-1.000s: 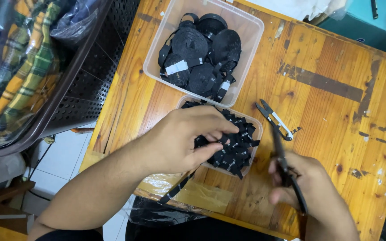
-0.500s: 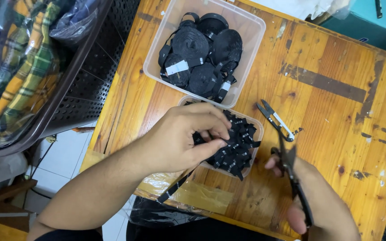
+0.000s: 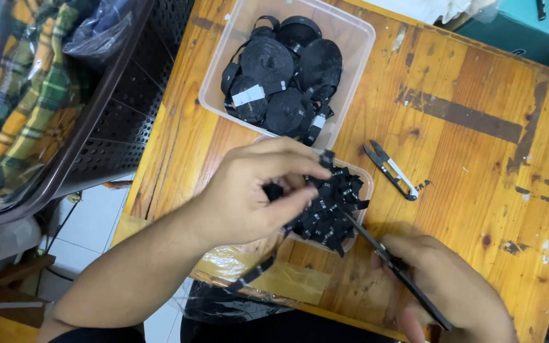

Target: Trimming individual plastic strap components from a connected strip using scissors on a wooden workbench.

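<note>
Our hands work over a small tub of black label pieces.

Our left hand (image 3: 255, 197) pinches a black strip (image 3: 274, 190) between thumb and fingers above the small tub (image 3: 365, 190), near the tabletop's front edge. Our right hand (image 3: 452, 286) grips a long black strip (image 3: 389, 260), fingers curled around it. Snips (image 3: 390, 170) lie just beside the tub; a bigger tub (image 3: 351, 76) holds black rolls (image 3: 281, 76) behind.

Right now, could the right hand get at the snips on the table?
Probably yes: the snips lie in the open on bare wood, just beyond the right hand, but that hand already grips a black strip.
</note>
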